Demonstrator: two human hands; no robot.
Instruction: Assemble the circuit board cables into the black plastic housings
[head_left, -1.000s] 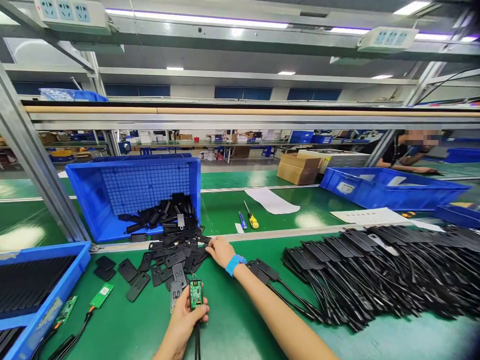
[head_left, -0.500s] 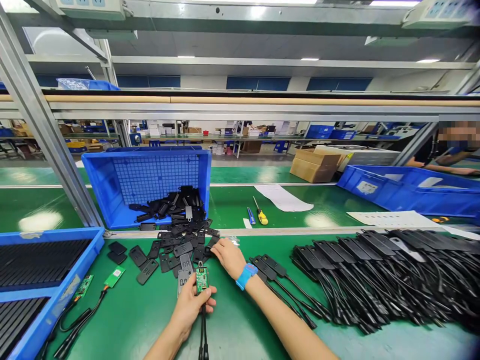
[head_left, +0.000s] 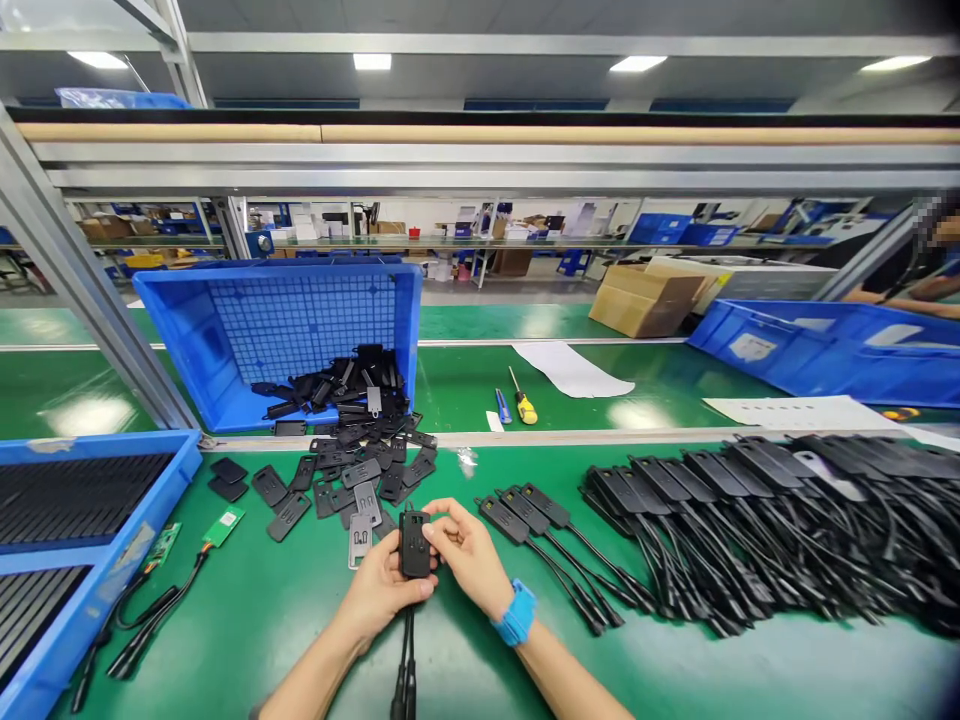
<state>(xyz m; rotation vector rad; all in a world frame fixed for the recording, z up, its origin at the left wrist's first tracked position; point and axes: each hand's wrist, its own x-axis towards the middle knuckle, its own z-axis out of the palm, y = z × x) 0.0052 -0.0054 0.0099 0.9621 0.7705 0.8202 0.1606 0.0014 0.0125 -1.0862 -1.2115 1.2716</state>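
Observation:
My left hand (head_left: 380, 588) grips a small black plastic case (head_left: 415, 550) from its left side. Two black cables (head_left: 406, 665) hang from its lower end. On the upper right of the case rest the thumb and fingers of my right hand (head_left: 471, 558), pinching the cover that now lies over the green circuit board. The board itself is hidden. Just beyond my hands spreads a loose pile of flat black covers (head_left: 363, 472). Right of my right hand lie several cased units with cables (head_left: 527, 508).
A tipped blue crate (head_left: 315, 325) holds black parts. At left are a blue tray (head_left: 169, 452) and a bare green circuit board (head_left: 223, 525) on cables. Rows of cabled units (head_left: 705, 480) cover the right. A yellow screwdriver (head_left: 527, 410) and a blue cutter (head_left: 502, 405) lie beyond.
My right hand has come back from the pile to my left hand with a black cover, which now sits over the green board. The view has tilted down.

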